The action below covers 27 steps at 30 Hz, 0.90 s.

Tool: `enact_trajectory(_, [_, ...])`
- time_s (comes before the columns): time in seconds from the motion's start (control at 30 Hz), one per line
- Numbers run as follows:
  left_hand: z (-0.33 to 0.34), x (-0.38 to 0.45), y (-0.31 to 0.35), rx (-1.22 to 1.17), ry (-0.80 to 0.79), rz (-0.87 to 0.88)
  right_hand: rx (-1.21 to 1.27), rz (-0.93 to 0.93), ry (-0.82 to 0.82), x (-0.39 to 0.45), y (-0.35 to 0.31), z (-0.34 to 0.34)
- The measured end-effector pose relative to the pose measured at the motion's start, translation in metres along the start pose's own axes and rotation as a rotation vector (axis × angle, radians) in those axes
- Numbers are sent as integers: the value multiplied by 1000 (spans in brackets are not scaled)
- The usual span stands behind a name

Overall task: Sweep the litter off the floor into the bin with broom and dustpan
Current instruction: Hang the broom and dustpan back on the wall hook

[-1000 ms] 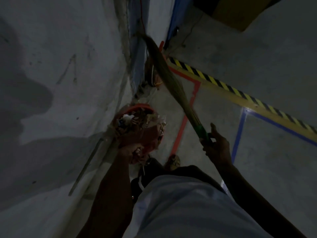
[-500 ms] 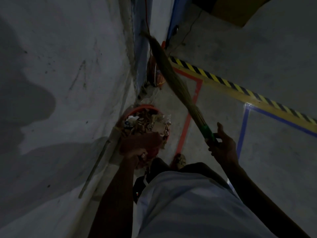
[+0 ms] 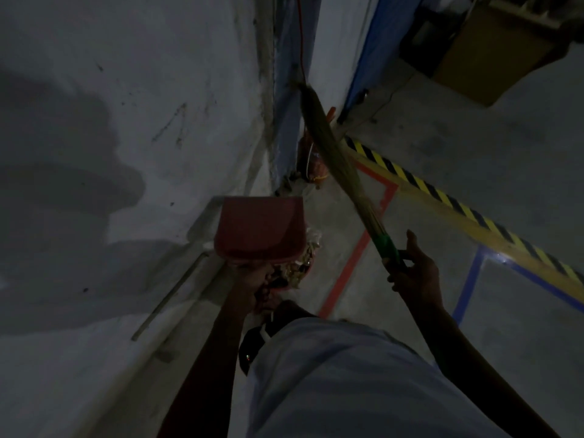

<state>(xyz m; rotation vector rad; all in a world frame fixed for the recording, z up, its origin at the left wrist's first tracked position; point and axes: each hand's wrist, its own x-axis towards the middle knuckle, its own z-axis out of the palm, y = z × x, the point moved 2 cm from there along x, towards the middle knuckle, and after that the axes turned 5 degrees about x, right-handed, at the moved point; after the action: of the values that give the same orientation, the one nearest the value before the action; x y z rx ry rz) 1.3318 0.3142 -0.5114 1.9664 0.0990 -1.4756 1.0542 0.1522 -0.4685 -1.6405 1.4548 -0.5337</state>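
— Spillage risk? The left hand [image 3: 252, 279] grips the red dustpan [image 3: 259, 230], tipped over the overfull bin [image 3: 300, 267] by the wall.

— Yes, litter could slide past the rim. The right hand [image 3: 414, 273] loosely holds the broom [image 3: 335, 156] aloft.

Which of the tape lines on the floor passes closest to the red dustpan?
The red tape line, just right of the dustpan. The blue line and striped yellow-black line lie farther right.

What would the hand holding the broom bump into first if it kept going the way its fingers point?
Probably nothing nearby. The right hand points up and away over bare floor; the first thing along that line looks like the yellow-black striped tape, though depth is hard to judge.
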Motion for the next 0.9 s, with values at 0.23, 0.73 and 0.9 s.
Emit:
enact_trajectory(0.23, [76,-70,-31,-174,90,193,62,90,-188,16,27,-66])
enact_trajectory(0.73, [162,-173,-8,-163,281,528,615,182,-637,142,60,-149])
enact_trajectory(0.9, [175,-192,4,-164,279,548,700,295,-458,158,58,-147])
